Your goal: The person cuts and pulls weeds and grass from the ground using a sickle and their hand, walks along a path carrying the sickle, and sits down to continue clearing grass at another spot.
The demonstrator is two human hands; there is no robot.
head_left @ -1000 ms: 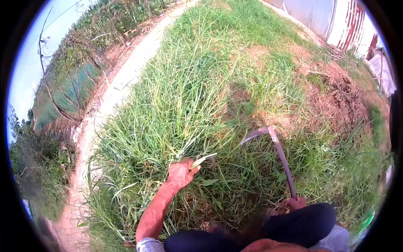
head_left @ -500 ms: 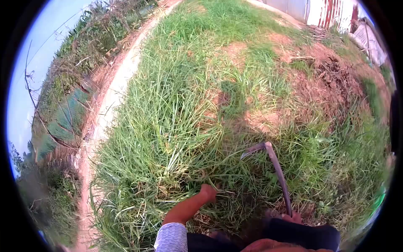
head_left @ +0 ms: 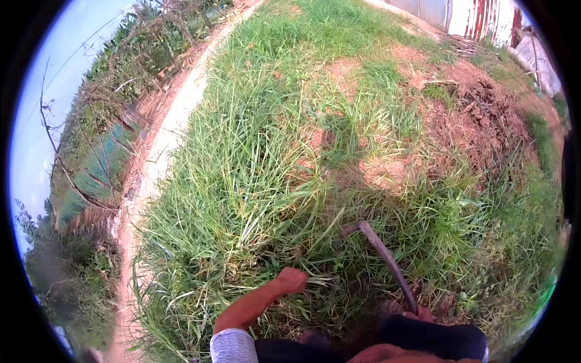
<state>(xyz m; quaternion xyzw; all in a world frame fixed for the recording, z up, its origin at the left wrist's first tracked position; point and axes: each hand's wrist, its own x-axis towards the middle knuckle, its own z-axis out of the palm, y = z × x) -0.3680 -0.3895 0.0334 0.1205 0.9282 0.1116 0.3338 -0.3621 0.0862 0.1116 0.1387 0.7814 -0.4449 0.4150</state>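
Note:
My left hand (head_left: 293, 281) is closed low in the tall green grass (head_left: 248, 199), with a few cut-looking pale blades sticking out to the right of the fist. My right hand (head_left: 423, 313) grips the lower end of a sickle (head_left: 390, 263) beside my dark-clothed leg. The sickle's long handle slants up and to the left. Its short bent head (head_left: 352, 228) points left among the blades, its tip partly hidden by them. A gap of grass separates the sickle's head from my left fist.
A pale concrete strip (head_left: 181, 109) runs along the left, with shrubs and a green net (head_left: 100, 166) beyond it. Dry brown plant litter (head_left: 478, 115) lies at the right. A rusty metal sheet wall (head_left: 484, 21) stands at the back right.
The sickle's head has moved down and left, nearer my left hand. My left fist has shifted slightly left, still low in the grass.

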